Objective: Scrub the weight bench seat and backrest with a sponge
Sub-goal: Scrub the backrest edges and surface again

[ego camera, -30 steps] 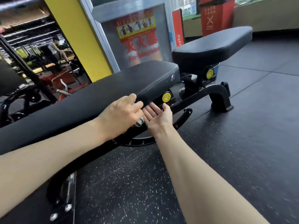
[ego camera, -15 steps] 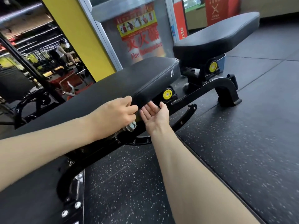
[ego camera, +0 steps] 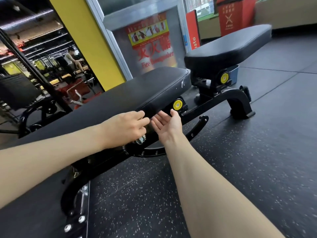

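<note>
At the near edge of the long black padded backrest (ego camera: 120,98), the left hand (ego camera: 123,129) curls round something unclear, perhaps the sponge, the right hand (ego camera: 167,125) lies open-fingered, and the black padded seat (ego camera: 228,48) beyond seems unscrubbed.

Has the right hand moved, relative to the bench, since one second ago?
No, not noticeably: the right hand stays open, palm up, just below and left of the yellow knob.

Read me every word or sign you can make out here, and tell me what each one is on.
"灭火器" and "Fire", next word blurred: red-and-yellow poster.
"usto", written sideways, rest hidden: red sign.
White X, small characters around it too blurred to read: red bin.
</note>
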The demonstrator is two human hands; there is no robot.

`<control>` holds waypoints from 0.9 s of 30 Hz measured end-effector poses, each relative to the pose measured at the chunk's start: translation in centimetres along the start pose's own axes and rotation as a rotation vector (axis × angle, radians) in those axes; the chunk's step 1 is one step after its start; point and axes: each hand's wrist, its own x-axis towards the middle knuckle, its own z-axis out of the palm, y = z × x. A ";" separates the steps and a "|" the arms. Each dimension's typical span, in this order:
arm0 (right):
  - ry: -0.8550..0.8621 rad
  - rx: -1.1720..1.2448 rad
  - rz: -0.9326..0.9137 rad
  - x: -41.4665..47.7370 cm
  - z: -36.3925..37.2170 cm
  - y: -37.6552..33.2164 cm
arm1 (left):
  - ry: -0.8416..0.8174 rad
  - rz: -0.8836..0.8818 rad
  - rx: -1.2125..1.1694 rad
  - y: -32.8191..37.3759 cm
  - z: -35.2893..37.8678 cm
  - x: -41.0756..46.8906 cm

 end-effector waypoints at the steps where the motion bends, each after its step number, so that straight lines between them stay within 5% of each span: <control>1: -0.001 -0.013 -0.002 0.1 -0.1 -0.2 | 0.013 0.003 0.012 -0.4 0.0 0.5; 6: 0.012 -0.124 -0.030 0.7 0.1 -1.3 | 0.119 -0.165 0.066 -1.5 1.1 8.5; 10: 0.105 -0.217 -0.050 0.6 0.7 -2.9 | 0.015 -0.373 -0.067 -1.0 1.2 10.6; 15: 0.078 -0.405 -0.027 -0.1 0.4 -4.2 | -0.016 -0.241 -0.153 -1.0 -0.5 7.1; 21: 0.122 -0.084 -0.096 0.4 0.6 -5.6 | -0.037 -0.174 0.085 -3.8 2.1 13.7; 27: 0.083 0.089 -0.142 -0.1 1.4 -6.9 | -0.075 -0.364 -0.008 -3.3 1.6 13.2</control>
